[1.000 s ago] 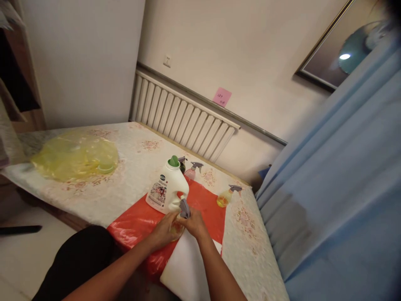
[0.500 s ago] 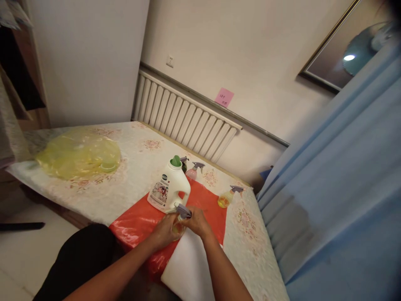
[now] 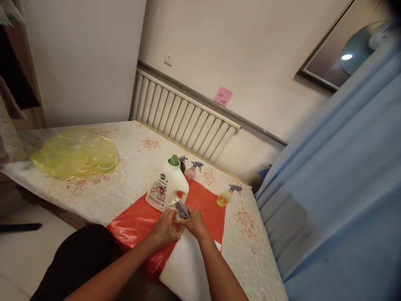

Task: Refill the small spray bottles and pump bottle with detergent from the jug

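Between my two hands is a small clear spray bottle [image 3: 176, 226] with a grey trigger head [image 3: 182, 209] and some yellowish liquid inside. My left hand [image 3: 165, 229] is wrapped round its body. The fingers of my right hand [image 3: 194, 221] are closed at its neck, just under the trigger head. Right behind it stands a large white detergent jug [image 3: 169, 188] with a green spout in its open mouth. Beneath lies a red plastic sheet [image 3: 134, 221]. A white flat piece [image 3: 188, 267] rests in front of me, partly under my right forearm.
A yellow-liquid spray bottle [image 3: 224, 198] stands to the right. Behind the jug are a pink spray bottle [image 3: 190, 172] and a dark one [image 3: 182, 163]. A yellow plastic bag [image 3: 75, 152] lies left, with a green cap [image 3: 105, 167]. A blue curtain [image 3: 332, 175] hangs right.
The view has shifted slightly. The spray bottle's trigger head has turned and tilted a little in my right fingers, while my left hand stays round the body.
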`<act>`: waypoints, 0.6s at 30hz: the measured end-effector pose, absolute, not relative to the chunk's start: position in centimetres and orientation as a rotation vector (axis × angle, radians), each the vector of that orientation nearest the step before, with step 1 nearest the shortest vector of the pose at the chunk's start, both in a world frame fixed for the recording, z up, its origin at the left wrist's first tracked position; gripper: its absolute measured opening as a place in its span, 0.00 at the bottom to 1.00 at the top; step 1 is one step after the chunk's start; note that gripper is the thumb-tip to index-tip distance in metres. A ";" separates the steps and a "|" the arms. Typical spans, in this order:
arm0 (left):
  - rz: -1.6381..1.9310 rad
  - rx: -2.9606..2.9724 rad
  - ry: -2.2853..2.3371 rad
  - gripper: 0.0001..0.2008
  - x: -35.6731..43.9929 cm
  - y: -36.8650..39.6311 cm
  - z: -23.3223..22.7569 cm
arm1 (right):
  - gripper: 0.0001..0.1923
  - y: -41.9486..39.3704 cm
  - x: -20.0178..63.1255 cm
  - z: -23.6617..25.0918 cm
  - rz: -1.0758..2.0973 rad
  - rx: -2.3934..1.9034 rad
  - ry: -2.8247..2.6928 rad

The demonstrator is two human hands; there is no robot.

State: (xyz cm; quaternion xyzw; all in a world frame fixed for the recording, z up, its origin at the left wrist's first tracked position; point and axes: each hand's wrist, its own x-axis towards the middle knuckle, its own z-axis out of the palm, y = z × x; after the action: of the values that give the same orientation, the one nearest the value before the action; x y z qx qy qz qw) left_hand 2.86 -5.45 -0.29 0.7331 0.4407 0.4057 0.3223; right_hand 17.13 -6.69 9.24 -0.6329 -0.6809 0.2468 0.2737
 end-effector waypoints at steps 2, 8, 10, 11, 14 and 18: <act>1.046 1.938 1.090 0.21 2.5 -5.4 0.2 | 0.09 -6.7 17.1 9.2 0.672 -1.704 -1.830; 1.033 1.948 1.073 0.17 2.5 -5.4 0.4 | 0.09 -6.8 16.9 9.2 0.662 -1.727 -1.813; 1.067 1.935 1.149 0.20 2.9 -5.4 -0.1 | 0.08 -6.8 16.7 9.2 0.646 -1.736 -1.802; 1.075 1.929 1.180 0.21 3.0 -5.5 -0.3 | 0.08 -6.9 16.7 9.3 0.641 -1.739 -1.798; 1.068 1.923 1.188 0.25 2.8 -5.5 -0.4 | 0.07 -7.0 16.7 9.3 0.644 -1.737 -1.797; 1.027 1.954 1.026 0.21 2.0 -5.3 0.6 | 0.08 -7.0 16.7 9.3 0.646 -1.729 -1.802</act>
State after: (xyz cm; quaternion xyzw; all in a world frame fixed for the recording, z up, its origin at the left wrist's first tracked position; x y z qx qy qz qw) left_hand 1.99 -5.34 0.60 0.7531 0.3955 0.3958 0.3462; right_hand 16.75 -7.04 9.29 -0.6440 -0.6712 0.2406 0.2774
